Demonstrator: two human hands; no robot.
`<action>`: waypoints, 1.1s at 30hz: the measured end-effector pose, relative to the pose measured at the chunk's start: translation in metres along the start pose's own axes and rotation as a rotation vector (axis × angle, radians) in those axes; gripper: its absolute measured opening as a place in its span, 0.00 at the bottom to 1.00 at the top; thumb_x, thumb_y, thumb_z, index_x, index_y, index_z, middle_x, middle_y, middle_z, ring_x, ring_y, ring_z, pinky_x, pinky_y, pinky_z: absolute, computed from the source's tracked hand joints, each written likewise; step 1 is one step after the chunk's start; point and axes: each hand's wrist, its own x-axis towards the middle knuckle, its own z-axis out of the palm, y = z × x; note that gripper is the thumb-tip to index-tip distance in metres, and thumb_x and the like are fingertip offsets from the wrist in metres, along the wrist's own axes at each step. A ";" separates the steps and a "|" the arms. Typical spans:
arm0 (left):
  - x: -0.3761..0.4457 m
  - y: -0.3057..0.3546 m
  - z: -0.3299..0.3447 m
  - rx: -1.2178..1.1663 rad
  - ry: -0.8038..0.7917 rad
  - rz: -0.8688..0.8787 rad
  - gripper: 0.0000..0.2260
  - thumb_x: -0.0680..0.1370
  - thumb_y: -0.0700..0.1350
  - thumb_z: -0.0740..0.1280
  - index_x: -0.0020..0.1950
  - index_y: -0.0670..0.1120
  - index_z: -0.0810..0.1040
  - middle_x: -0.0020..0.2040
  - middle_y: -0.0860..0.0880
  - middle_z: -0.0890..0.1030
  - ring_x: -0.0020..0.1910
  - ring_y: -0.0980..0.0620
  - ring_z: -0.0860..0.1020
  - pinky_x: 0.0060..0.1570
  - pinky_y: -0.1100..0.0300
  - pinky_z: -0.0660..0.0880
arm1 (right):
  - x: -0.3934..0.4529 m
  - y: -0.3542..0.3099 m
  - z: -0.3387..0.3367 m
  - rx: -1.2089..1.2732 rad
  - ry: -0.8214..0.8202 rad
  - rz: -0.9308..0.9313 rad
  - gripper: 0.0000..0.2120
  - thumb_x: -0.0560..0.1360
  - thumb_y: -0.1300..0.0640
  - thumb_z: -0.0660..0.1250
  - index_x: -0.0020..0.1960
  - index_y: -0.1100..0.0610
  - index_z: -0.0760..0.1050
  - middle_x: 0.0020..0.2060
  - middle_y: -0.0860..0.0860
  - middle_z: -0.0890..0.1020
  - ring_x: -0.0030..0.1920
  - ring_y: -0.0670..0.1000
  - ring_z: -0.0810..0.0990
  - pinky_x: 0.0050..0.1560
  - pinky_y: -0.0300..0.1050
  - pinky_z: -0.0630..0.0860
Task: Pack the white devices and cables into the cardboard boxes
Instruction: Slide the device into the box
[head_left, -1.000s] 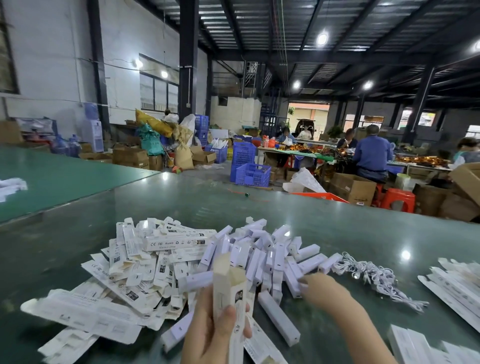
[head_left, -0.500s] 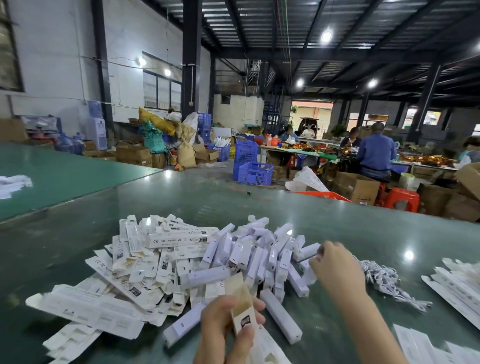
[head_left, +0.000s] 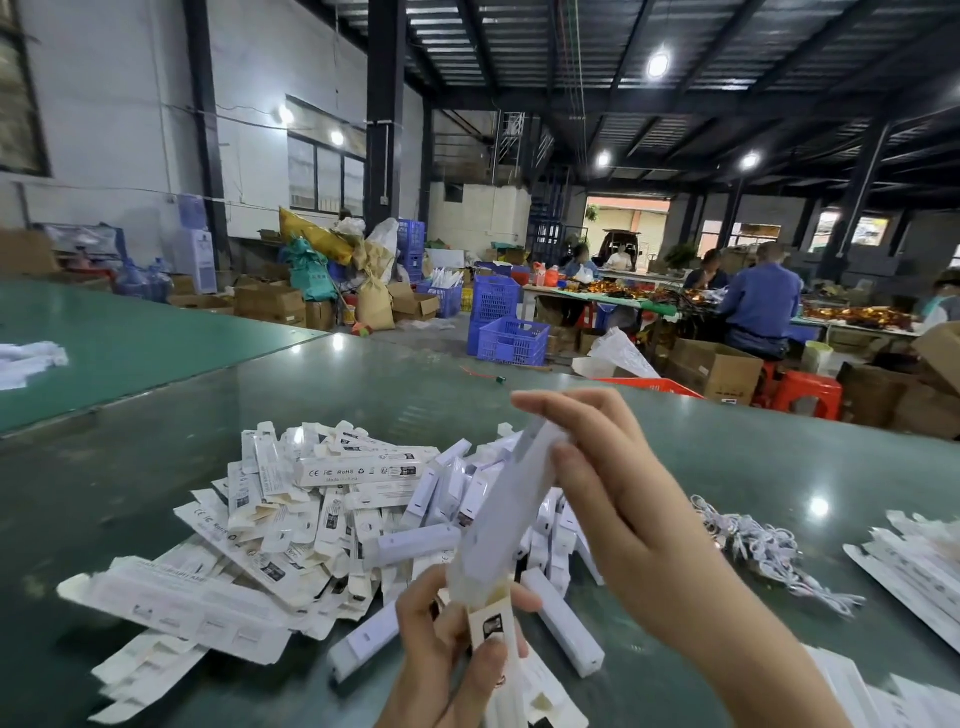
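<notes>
My left hand (head_left: 447, 654) grips a narrow white cardboard box (head_left: 493, 631) upright near the bottom middle, its open top flap showing brown card. My right hand (head_left: 618, 499) pinches a long white device (head_left: 511, 499) by its upper end; the device's lower end sits at the box's open mouth. On the green table behind lies a heap of flat white boxes (head_left: 270, 530) and loose white devices (head_left: 415, 543). A bundle of white cables (head_left: 763, 556) lies to the right.
More flat white boxes (head_left: 914, 566) are stacked at the right edge of the green table (head_left: 156, 467). White items (head_left: 26, 358) lie on a second table at far left. Beyond are blue crates (head_left: 511, 340), cardboard cartons and people seated at a worktable (head_left: 753, 306).
My right hand has lifted a white device off the pile and brought it to the mouth of the box. My left hand has raised the box a little.
</notes>
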 end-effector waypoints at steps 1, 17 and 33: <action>0.000 0.000 -0.001 -0.014 -0.006 0.003 0.14 0.73 0.55 0.69 0.49 0.71 0.67 0.51 0.42 0.82 0.34 0.44 0.78 0.37 0.55 0.74 | 0.000 0.003 -0.001 -0.023 -0.005 0.006 0.16 0.79 0.56 0.51 0.64 0.47 0.67 0.55 0.46 0.70 0.53 0.39 0.71 0.53 0.27 0.66; -0.003 0.004 0.000 0.043 -0.110 -0.026 0.10 0.73 0.64 0.66 0.49 0.72 0.66 0.45 0.54 0.84 0.37 0.54 0.79 0.39 0.62 0.75 | -0.006 -0.018 -0.011 -0.261 -0.205 -0.151 0.25 0.73 0.64 0.56 0.68 0.53 0.70 0.56 0.51 0.69 0.51 0.48 0.72 0.49 0.41 0.73; -0.006 -0.002 -0.005 0.081 -0.069 0.012 0.18 0.73 0.50 0.68 0.55 0.69 0.65 0.48 0.48 0.84 0.36 0.51 0.81 0.41 0.64 0.76 | -0.007 -0.015 -0.009 -0.364 -0.415 0.014 0.22 0.69 0.56 0.54 0.55 0.46 0.82 0.65 0.37 0.71 0.68 0.35 0.56 0.60 0.30 0.60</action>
